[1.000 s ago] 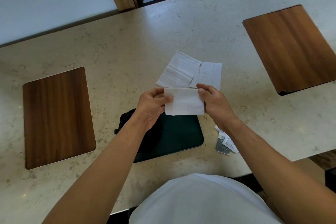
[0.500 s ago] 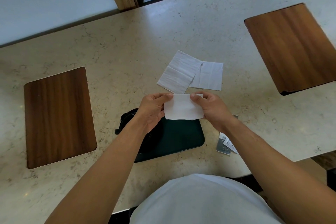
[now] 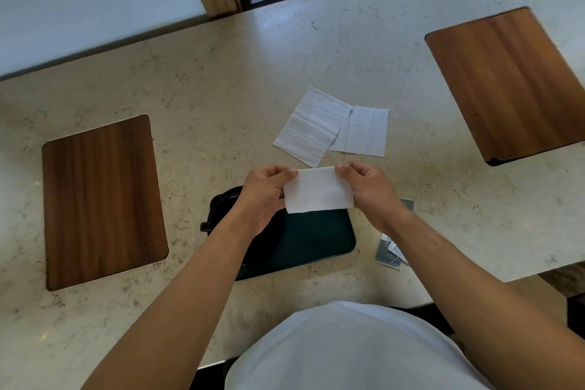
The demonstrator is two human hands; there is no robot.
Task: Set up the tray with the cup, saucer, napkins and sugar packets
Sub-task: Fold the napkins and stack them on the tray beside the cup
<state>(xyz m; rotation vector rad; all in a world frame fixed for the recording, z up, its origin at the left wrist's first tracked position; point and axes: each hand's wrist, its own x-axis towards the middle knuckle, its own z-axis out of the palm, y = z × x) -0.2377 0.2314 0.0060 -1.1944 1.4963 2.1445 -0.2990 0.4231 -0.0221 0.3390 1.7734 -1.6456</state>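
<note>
Napkin [image 3: 318, 189], folded, is pinched at its ends between left hand [image 3: 266, 196] and right hand [image 3: 370, 191] just above the dark tray [image 3: 316, 241], likely to crease it before laying it down.

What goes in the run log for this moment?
both hands pinch folded napkin over tray | two napkins on counter | sugar packets beside tray

napkin [image 3: 318, 190] white | tray [image 3: 316, 239] dark green | counter [image 3: 221, 79] beige, veined | boards [image 3: 101, 199] brown woodgrain | packets [image 3: 391, 252] grey-white | shirt [image 3: 348, 348] white
</note>
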